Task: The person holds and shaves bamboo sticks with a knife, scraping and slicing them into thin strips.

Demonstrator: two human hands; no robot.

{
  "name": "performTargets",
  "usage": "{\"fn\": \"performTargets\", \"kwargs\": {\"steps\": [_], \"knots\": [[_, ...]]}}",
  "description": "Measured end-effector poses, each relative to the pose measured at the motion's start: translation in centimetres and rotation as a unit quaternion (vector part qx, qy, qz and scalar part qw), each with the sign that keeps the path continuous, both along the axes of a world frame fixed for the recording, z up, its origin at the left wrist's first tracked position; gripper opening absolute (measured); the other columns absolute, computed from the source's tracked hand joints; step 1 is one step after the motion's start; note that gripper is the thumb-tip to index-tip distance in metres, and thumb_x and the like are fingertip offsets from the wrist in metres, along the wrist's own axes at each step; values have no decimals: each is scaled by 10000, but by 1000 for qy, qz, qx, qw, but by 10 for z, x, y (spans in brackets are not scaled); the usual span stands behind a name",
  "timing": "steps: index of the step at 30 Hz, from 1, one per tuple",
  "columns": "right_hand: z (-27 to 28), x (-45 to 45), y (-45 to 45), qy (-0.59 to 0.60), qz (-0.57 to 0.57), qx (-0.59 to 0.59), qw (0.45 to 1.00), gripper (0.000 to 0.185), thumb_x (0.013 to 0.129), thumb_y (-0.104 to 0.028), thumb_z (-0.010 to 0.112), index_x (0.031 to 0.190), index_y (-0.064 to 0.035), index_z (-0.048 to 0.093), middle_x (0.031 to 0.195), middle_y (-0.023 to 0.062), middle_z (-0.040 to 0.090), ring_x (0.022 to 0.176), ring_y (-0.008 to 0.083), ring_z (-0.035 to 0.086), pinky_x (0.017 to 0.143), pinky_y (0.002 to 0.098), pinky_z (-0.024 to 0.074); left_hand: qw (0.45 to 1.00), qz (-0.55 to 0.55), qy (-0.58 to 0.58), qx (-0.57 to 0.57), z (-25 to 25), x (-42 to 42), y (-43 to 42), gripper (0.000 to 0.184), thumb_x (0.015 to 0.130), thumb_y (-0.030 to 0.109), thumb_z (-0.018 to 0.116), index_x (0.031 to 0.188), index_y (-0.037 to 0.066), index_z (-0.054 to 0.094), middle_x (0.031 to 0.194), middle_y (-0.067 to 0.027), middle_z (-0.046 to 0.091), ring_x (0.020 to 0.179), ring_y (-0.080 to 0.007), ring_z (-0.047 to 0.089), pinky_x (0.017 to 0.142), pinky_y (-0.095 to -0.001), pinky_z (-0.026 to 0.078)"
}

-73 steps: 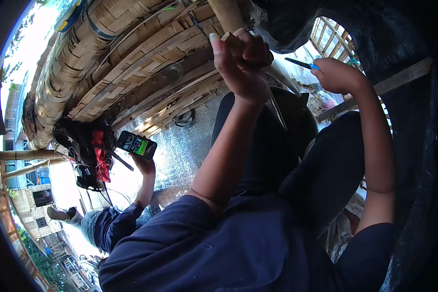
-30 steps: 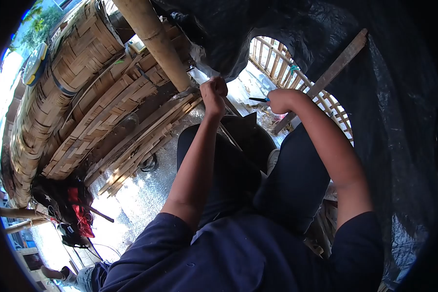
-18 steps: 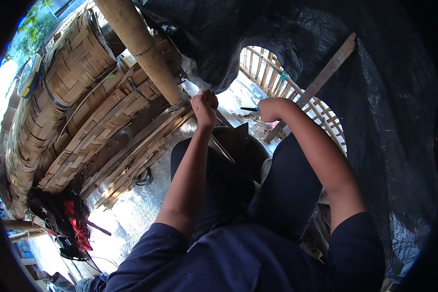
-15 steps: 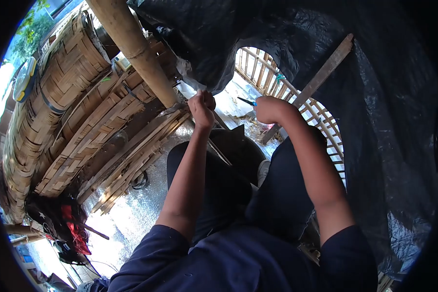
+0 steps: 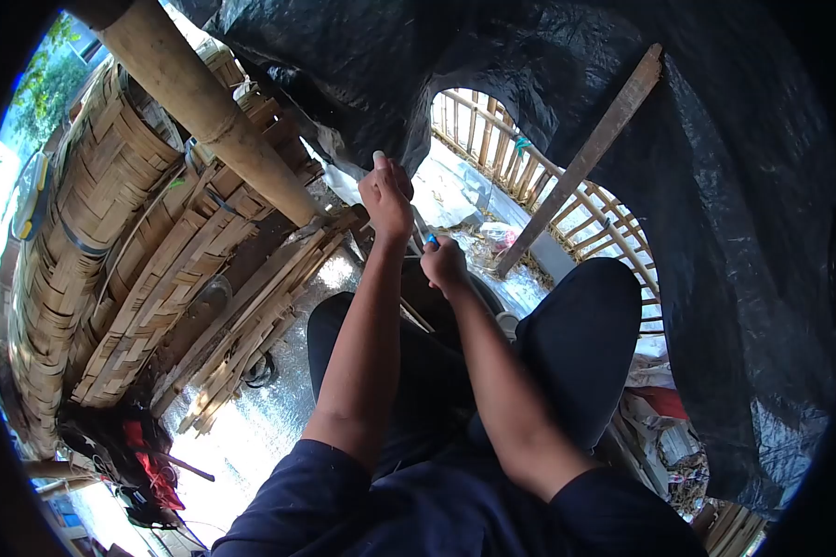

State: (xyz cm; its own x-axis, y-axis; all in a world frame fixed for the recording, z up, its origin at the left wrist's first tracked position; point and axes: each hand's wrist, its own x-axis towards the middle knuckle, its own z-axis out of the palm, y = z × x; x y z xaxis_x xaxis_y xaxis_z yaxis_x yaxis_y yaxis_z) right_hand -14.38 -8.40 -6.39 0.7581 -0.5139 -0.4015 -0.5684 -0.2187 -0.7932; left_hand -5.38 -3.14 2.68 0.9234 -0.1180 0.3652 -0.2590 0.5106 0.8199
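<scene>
My left hand (image 5: 386,200) is closed in a fist near the middle of the view, thumb pointing up, just below the hanging edge of a black plastic sheet (image 5: 353,93). What it grips is hidden by the fingers. Just right of it and lower, my right hand (image 5: 447,265) is wrapped round a knife (image 5: 432,241) with a blue handle. The knife's slim blade points up toward my left hand; whether it touches anything there I cannot tell. Both hands are above my knees, over a dark rounded shape that is partly hidden.
A bamboo pole (image 5: 214,116) slants across the upper left, beside rolled woven bamboo mats (image 5: 74,223). Bamboo strips (image 5: 260,325) lie on the floor. A wooden plank (image 5: 581,158) leans before a bamboo slatted fence (image 5: 506,139). A black and red bag (image 5: 153,455) lies lower left.
My right hand has moved left and down with the knife, close to my left hand. The blade now points upward instead of left. My left thumb is raised, and the view has shifted slightly.
</scene>
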Motion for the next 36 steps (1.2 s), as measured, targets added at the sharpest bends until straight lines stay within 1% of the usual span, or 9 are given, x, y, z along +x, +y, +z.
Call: {"fn": "performTargets", "kwargs": {"steps": [1,3,5,11,18,21,27,34,36], "knots": [[-5,8,10,-134,-21,-168,976,288,922,-254,446,959,-10,594,843,265,648,792,399,651,709,483,513,1000,2,-10,-6,0,0,-4,525,987,439,412,581,155,238,511,53,226,422,-63,179,399,-253,146],[8,16,26,-183,-86,-50,978,286,936,-240,422,914,-6,584,861,273,641,870,445,616,753,520,487,1000,29,-7,9,-1,3,-3,563,970,509,402,568,155,231,510,57,212,424,-67,175,405,-256,138],[5,19,32,-283,-12,-126,951,284,948,-216,394,883,-2,569,833,269,642,842,444,624,726,522,491,996,-7,86,-31,-2,10,8,607,970,569,313,539,143,273,490,56,249,432,-64,196,414,-258,136],[-9,19,37,-166,31,-123,978,293,968,-258,413,910,1,538,775,260,641,789,440,639,703,514,519,994,-3,55,-93,-13,13,48,426,958,383,328,599,162,268,523,56,201,433,-75,162,399,-259,145],[18,20,60,-128,141,-76,979,253,969,-236,407,966,3,490,777,279,636,801,439,642,703,525,509,969,191,107,-112,-12,14,81,426,908,416,336,574,175,227,481,53,194,404,-76,122,387,-253,123],[47,19,62,-182,183,-49,965,221,959,-196,417,952,5,506,781,275,639,806,444,638,731,528,508,976,152,107,-111,-16,24,86,423,889,427,351,574,177,220,482,52,184,405,-78,123,385,-257,118],[-28,19,31,-84,118,-19,989,204,951,-167,421,952,12,519,774,260,648,845,404,656,763,498,513,988,91,97,-80,-18,40,91,418,869,430,377,568,187,219,476,50,165,399,-75,122,386,-262,110],[28,27,55,-204,135,-56,968,173,941,-147,432,954,10,501,746,258,639,737,425,652,633,502,532,989,38,117,-87,-13,43,86,407,865,411,391,559,197,230,463,48,159,388,-81,101,384,-264,105],[-41,32,48,-115,90,-60,987,181,950,-147,422,950,16,501,752,262,640,748,425,652,637,503,532,988,43,117,-87,-13,45,89,398,869,401,388,565,192,239,470,48,162,389,-81,104,381,-265,108]]}}
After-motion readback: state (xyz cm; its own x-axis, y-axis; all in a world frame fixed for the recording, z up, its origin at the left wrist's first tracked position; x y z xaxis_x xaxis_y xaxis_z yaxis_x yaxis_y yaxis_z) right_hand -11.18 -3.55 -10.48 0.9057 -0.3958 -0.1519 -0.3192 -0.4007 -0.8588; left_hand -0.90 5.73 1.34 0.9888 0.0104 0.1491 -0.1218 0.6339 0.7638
